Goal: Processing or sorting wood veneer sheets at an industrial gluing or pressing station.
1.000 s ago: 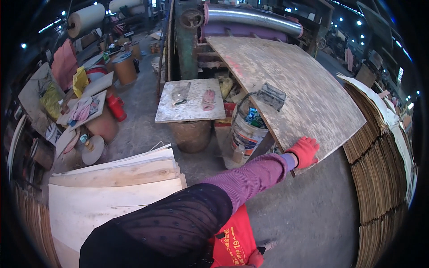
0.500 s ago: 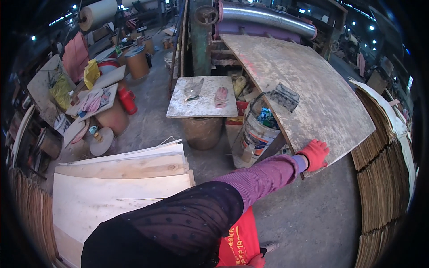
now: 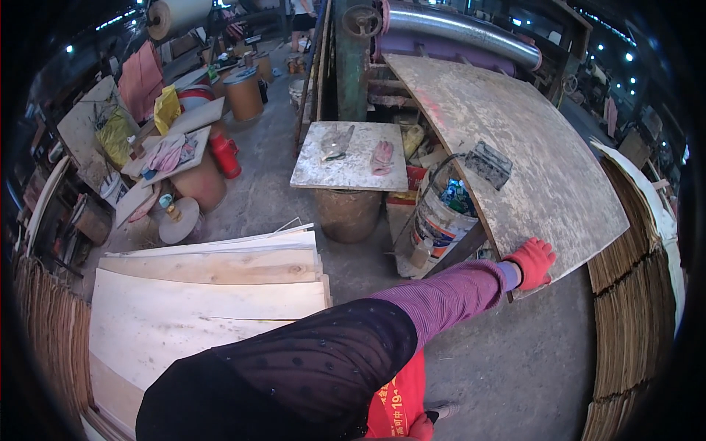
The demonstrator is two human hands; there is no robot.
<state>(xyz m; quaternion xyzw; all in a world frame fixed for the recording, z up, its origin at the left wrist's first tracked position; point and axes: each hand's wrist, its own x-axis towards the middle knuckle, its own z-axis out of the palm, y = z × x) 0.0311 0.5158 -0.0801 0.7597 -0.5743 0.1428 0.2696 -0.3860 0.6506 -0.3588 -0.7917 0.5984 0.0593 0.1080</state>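
My left hand (image 3: 532, 264), in a red glove, reaches across and grips the near corner of a large mottled board (image 3: 515, 132), fingers bent on its top. The board slopes from a roller machine (image 3: 460, 33) and carries a dark block-like object (image 3: 487, 163). My right hand (image 3: 421, 430), also red-gloved, shows only partly at the bottom beside my red apron (image 3: 401, 386); its fingers are unclear. Under the board's left edge is a bucket of scraps (image 3: 448, 224). A small square board (image 3: 309, 173) on a drum holds gloves (image 3: 382, 158).
Pale veneer sheets (image 3: 162, 290) lie at lower left. Tall veneer stacks (image 3: 621, 331) stand at right and far left. Drums (image 3: 243, 95), a red flask (image 3: 224, 154) and cluttered boards fill the back left. A person (image 3: 300, 22) stands in the far background.
The view has shifted slightly, so the scene sits further right in the picture. My left hand stays on the board's corner. A person has come into view in the background.
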